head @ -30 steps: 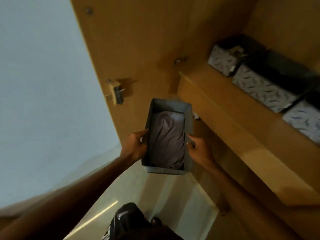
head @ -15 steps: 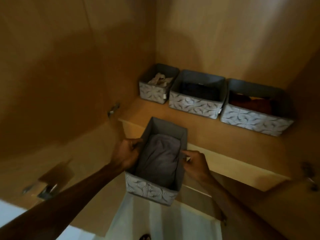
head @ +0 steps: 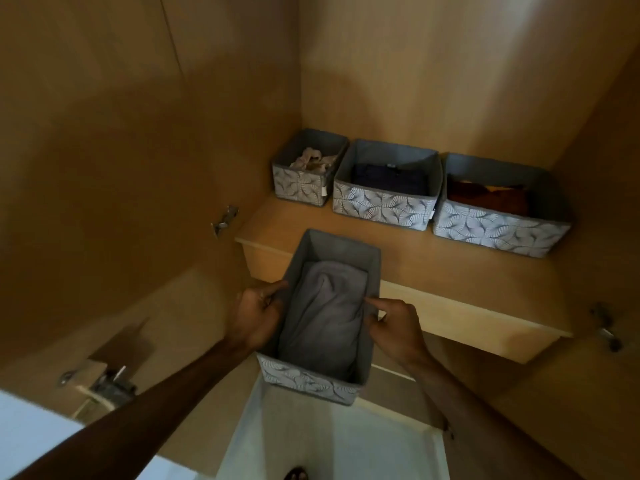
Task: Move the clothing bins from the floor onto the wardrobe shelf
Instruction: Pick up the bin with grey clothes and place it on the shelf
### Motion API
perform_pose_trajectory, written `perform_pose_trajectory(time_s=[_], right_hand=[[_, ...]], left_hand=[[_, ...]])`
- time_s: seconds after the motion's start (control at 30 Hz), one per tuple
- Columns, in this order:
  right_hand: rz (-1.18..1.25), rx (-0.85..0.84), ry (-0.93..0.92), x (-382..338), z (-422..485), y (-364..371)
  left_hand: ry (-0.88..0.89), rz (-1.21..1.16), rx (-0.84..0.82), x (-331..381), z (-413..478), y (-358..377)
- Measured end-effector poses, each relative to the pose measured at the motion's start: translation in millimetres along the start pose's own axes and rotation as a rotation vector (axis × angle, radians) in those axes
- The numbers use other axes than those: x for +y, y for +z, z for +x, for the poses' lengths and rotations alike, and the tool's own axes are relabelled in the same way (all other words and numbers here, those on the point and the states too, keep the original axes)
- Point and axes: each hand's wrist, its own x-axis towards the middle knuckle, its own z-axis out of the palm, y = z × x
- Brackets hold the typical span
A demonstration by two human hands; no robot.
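Observation:
I hold a narrow grey fabric bin [head: 310,381] with a leaf pattern in the air, its far end over the front edge of the wooden wardrobe shelf [head: 398,251]. A folded grey garment [head: 325,313] lies inside it. My left hand [head: 256,315] grips the bin's left wall, fingers curled over the rim. My right hand [head: 394,325] pinches the right wall. Three matching bins stand in a row at the back of the shelf: a small one [head: 299,187] with pale cloth, a middle one [head: 381,204] with dark clothes, a right one [head: 491,230] with brown clothes.
The open wardrobe door [head: 114,188] stands on the left with a hinge [head: 225,220] and a handle fitting [head: 107,384]. Another hinge [head: 604,329] sits on the right side wall. Pale floor [head: 332,445] shows below. Bare shelf surface lies in front of the three bins.
My view swung from the door edge to face the shelf. The bin in both hands has risen and moved forward to the shelf's front edge.

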Motion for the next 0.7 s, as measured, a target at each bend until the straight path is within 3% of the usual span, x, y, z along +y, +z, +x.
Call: perform_pose_trajectory(time_s=[0.23, 0.43, 0.57, 0.7], right_hand=[[0.065, 0.091, 0.088, 11.2, -11.7, -43.3], [0.217, 0.118, 0.312, 30.7, 13.9, -81.5], [0.358, 0.274, 0.5, 50.2, 36.2, -99.4], [0.474, 0.401, 0.58, 75.0, 53.0, -104.3]], left_hand=[[0.052, -0.051, -0.014, 35.8, -4.8, 15.5], [0.265, 0.068, -0.144, 94.2, 48.6, 45.4], [0.356, 0.103, -0.298, 128.8, 95.8, 77.7], [0.386, 0.12, -0.321, 144.0, 111.3, 112.5]])
